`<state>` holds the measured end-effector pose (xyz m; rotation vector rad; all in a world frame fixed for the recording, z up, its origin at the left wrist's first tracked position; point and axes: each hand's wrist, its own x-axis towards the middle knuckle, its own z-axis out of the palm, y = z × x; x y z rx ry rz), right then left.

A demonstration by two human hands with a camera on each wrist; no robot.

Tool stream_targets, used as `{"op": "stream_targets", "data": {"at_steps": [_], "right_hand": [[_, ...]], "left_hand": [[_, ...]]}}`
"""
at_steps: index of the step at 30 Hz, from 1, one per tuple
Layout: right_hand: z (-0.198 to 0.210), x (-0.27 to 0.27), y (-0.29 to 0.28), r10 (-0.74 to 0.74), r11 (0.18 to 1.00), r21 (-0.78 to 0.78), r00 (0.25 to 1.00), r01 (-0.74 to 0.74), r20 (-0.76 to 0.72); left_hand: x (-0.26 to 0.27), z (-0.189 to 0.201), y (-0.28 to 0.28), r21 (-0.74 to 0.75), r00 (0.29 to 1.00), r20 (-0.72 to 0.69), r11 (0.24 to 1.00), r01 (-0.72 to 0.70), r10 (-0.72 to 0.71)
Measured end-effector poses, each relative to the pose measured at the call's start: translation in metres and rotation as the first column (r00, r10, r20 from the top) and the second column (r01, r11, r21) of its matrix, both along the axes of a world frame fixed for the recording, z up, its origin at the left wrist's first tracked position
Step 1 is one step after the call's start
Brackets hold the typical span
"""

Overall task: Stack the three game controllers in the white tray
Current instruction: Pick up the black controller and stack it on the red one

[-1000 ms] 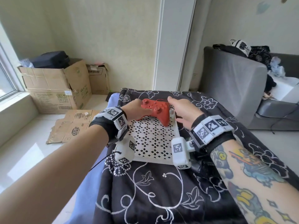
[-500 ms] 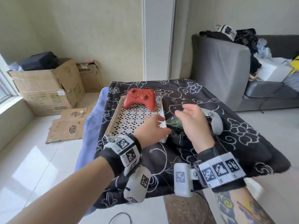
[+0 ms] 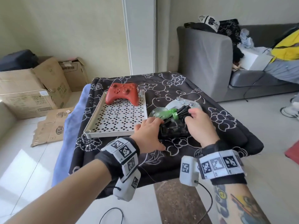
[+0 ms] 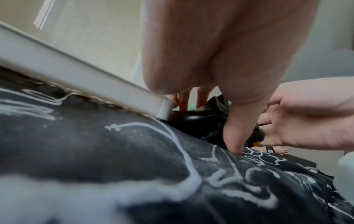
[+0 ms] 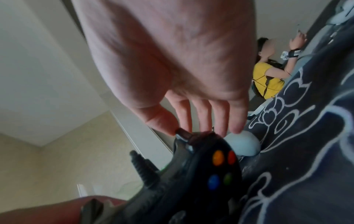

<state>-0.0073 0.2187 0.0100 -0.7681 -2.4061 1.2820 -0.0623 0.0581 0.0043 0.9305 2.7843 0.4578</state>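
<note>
Hands on black controller (image 3: 174,129), just right of white tray (image 3: 103,134). Left hand (image 3: 148,131) fingers curled onto its left end; right hand (image 3: 199,125) fingers straight, touching cord bundle on top, not clamped. Red controller (image 3: 123,93) already in tray's far end; grey controller (image 3: 184,103) just behind the black one. Advice: get both grips under the body, trap cord w/ it so nothing snags the rim, lower onto red one. Counter (image 3: 210,94) under soft black floral cloth; cardboard boxes (image 3: 30,88) at left, grey sofa (image 3: 210,59) at right.
</note>
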Motion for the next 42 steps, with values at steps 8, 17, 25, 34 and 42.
{"op": "stream_targets", "data": {"at_steps": [8,17,25,34,42], "right_hand": [[0.003,-0.006,-0.001,0.098,0.986,-0.139,0.994,-0.089,0.057],[0.000,-0.009,0.008,0.111,0.994,-0.018,0.991,-0.110,0.072],[-0.001,-0.007,0.010,0.032,0.999,-0.017,0.999,-0.032,0.006],[0.010,-0.001,0.012,-0.039,0.998,-0.042,0.998,0.037,-0.048],[0.025,-0.005,0.005,0.012,0.999,0.038,0.995,-0.008,-0.104]], "left_hand": [[-0.009,0.003,0.016,-0.056,0.998,-0.043,0.997,-0.046,0.044],[-0.017,0.002,0.020,-0.107,1.000,-0.021,0.994,0.001,-0.003],[-0.009,0.002,0.021,-0.002,1.000,-0.031,1.000,-0.001,0.001],[-0.005,0.010,0.021,0.173,0.997,0.045,0.984,0.050,-0.059],[-0.018,0.028,0.008,0.428,0.982,0.176,0.904,-0.019,-0.063]]}}
